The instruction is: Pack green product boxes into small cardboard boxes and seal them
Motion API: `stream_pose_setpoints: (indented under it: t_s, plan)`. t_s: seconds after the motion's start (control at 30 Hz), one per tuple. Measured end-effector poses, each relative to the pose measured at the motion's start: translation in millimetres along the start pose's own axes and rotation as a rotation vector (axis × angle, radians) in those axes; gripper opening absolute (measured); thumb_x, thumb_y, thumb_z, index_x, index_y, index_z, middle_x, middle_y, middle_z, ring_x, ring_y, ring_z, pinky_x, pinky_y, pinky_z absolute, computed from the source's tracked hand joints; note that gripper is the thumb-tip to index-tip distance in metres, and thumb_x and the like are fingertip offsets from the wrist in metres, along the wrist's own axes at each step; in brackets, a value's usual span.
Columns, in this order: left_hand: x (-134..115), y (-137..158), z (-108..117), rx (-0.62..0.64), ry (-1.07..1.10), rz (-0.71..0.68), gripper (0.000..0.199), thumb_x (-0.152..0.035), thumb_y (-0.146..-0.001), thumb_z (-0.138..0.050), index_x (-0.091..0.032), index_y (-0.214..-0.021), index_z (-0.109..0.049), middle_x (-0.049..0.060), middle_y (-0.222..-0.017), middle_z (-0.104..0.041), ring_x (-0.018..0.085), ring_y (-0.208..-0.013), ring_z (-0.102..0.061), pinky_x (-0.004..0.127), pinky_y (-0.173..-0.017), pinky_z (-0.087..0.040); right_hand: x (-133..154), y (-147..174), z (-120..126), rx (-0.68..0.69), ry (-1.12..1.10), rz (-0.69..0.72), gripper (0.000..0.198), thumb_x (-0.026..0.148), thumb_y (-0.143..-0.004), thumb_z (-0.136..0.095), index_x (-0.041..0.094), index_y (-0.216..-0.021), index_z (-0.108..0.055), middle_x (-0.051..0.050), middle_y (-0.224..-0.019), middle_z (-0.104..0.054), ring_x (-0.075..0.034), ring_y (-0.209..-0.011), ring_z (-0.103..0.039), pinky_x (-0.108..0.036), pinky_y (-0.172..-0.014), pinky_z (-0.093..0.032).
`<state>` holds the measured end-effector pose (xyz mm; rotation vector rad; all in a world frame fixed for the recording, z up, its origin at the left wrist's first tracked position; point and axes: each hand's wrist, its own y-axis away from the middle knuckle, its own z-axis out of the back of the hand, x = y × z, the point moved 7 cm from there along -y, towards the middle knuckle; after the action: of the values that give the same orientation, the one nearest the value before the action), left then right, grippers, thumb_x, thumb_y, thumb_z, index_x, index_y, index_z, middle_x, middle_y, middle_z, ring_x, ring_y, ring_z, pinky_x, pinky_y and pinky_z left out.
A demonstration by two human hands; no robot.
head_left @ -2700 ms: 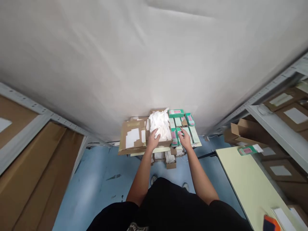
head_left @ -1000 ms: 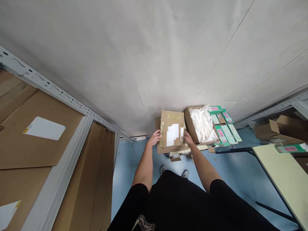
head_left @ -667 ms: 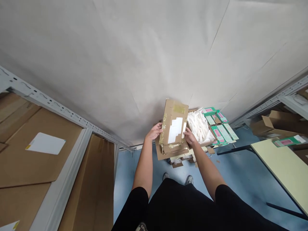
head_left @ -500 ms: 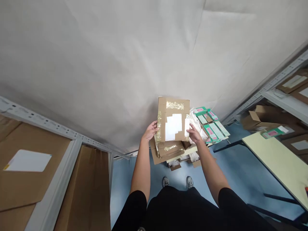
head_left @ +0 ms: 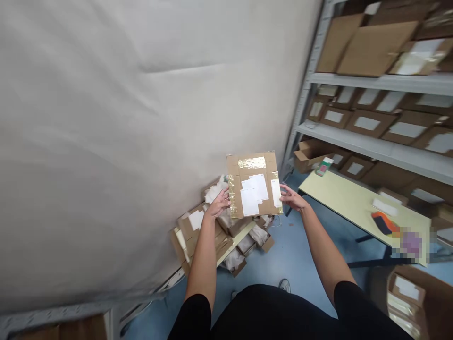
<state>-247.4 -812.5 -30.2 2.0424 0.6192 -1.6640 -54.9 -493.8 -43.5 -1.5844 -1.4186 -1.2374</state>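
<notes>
Between my two hands is a flat-faced cardboard box (head_left: 233,165) with shiny clear tape along its edges and overlapping white paper labels on its face. My left hand (head_left: 220,203) grips its left edge, thumb and fingers at the side. At the right edge, my right hand (head_left: 292,196) holds it near a narrow white label. The box is up in front of me, above a low table (head_left: 235,246) that carries cardboard and white packing material (head_left: 215,190). How deep the box is cannot be seen.
A metal shelf rack (head_left: 375,82) full of labelled cardboard boxes stands on the right. In front of it is a pale yellow table (head_left: 348,193) with a small green box (head_left: 323,166) and an orange-and-dark item (head_left: 385,223). An open carton (head_left: 433,295) sits lower right. A grey wall covering (head_left: 159,118) rises on the left.
My view and body have turned right, bringing the shelf rack and yellow table further into sight. The cardboard box stays in both hands, now clear of the low table's cardboard stack.
</notes>
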Motion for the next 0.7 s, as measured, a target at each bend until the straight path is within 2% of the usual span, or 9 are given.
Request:
stream_pose_setpoints:
  t_s: [0.1, 0.23, 0.33, 0.43, 0.53, 0.63, 0.7]
  plan:
    - [7.3, -66.0, -73.6, 0.108, -0.01, 0.033, 0.102, -0.036, -0.072, -0.088, -0.033, -0.16, -0.037, 0.012, -0.136, -0.067, 0.023, -0.107, -0.072, 0.036, -0.092, -0.059, 28.9, 42.0, 77.0, -0.093, 0.025, 0.047, 0.083, 0.028, -0.064, -0.091, 0.031, -0.14, -0.058, -0.008, -0.12, -0.077, -0.026, -0.097, -0.075, -0.041, -0.081, -0.062]
    - [23.3, -148.6, -185.9, 0.259, 0.015, 0.071, 0.105, -0.035, -0.071, -0.089, -0.034, -0.161, -0.035, 0.01, -0.135, -0.066, 0.022, -0.108, -0.071, 0.036, -0.092, -0.059, 60.4, 108.3, 179.2, -0.245, 0.019, 0.099, 0.082, 0.028, -0.065, -0.091, 0.031, -0.14, -0.059, -0.007, -0.117, -0.077, -0.026, -0.097, -0.074, -0.04, -0.08, -0.061]
    - [37.5, -203.8, -268.9, 0.361, 0.042, 0.115, 0.105, -0.032, -0.068, -0.092, -0.032, -0.159, -0.039, 0.01, -0.132, -0.068, 0.02, -0.103, -0.071, 0.034, -0.09, -0.059, 76.0, 163.6, 246.0, -0.378, -0.012, 0.138, 0.081, 0.026, -0.066, -0.091, 0.033, -0.14, -0.06, -0.007, -0.117, -0.076, -0.024, -0.095, -0.073, -0.036, -0.078, -0.06]
    - [54.5, -253.3, -345.7, 0.504, 0.044, 0.175, 0.103, -0.029, -0.07, -0.092, -0.031, -0.158, -0.039, 0.009, -0.127, -0.068, 0.02, -0.1, -0.071, 0.034, -0.088, -0.059, 82.4, 214.2, 298.5, -0.481, -0.059, 0.163, 0.079, 0.023, -0.066, -0.091, 0.035, -0.138, -0.061, -0.005, -0.113, -0.075, -0.021, -0.091, -0.072, -0.033, -0.076, -0.06]
    - [74.5, -299.2, -411.1, 0.63, 0.047, 0.227, 0.101, -0.028, -0.072, -0.091, -0.033, -0.158, -0.038, 0.007, -0.125, -0.067, 0.018, -0.099, -0.069, 0.032, -0.087, -0.058, 82.5, 253.8, 343.6, -0.593, -0.111, 0.201, 0.077, 0.021, -0.067, -0.091, 0.037, -0.136, -0.062, -0.001, -0.107, -0.073, -0.017, -0.086, -0.07, -0.029, -0.074, -0.059]
    - [95.9, -342.8, -462.3, 0.722, 0.042, 0.266, 0.101, -0.028, -0.072, -0.09, -0.034, -0.159, -0.038, 0.007, -0.126, -0.065, 0.018, -0.099, -0.067, 0.03, -0.085, -0.057, 80.4, 278.3, 385.3, -0.712, -0.123, 0.235, 0.077, 0.02, -0.066, -0.091, 0.038, -0.135, -0.062, 0.002, -0.105, -0.071, -0.016, -0.085, -0.07, -0.027, -0.072, -0.058]
    - [109.3, -371.9, -486.4, 0.768, 0.029, 0.286, 0.102, -0.029, -0.072, -0.09, -0.034, -0.159, -0.037, 0.007, -0.127, -0.064, 0.018, -0.1, -0.067, 0.03, -0.084, -0.056, 78.6, 283.1, 409.5, -0.768, -0.118, 0.227, 0.078, 0.02, -0.065, -0.091, 0.039, -0.136, -0.061, 0.002, -0.107, -0.071, -0.016, -0.087, -0.07, -0.028, -0.072, -0.058]
